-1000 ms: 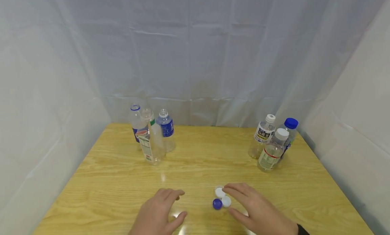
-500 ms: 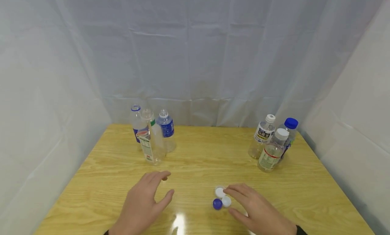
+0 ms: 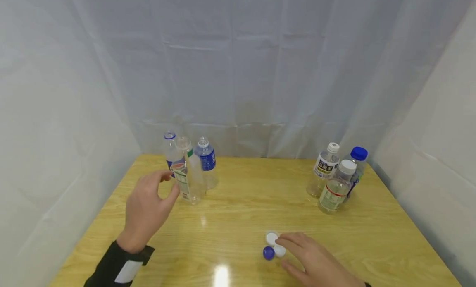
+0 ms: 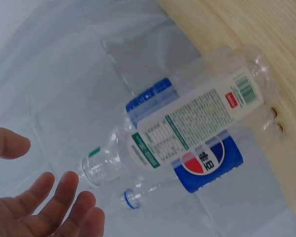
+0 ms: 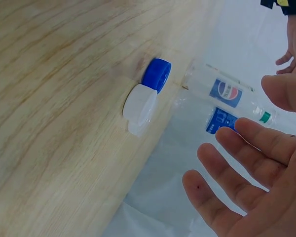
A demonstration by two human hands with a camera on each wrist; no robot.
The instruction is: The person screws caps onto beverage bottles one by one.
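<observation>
Plastic bottles [image 3: 194, 177] stand near the left hand [image 3: 145, 204], caps [image 3: 269, 252] near the right hand [image 3: 316, 258], both hands loosely outstretched.

The left grip [image 4: 42, 217] hangs near clustered, clear, labelled bottles [image 4: 197, 121]

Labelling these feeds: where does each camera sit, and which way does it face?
Head: on the head, facing forward and down at the table, uncapped bottles, capped bottles and loose caps; left hand and right hand show.
Left wrist: on that wrist, facing the uncapped bottles; part of the left hand shows.
Right wrist: on that wrist, facing across the table past the loose caps; right hand and, top right, left hand show.
Head and right wrist share the loose caps and both hands.
</observation>
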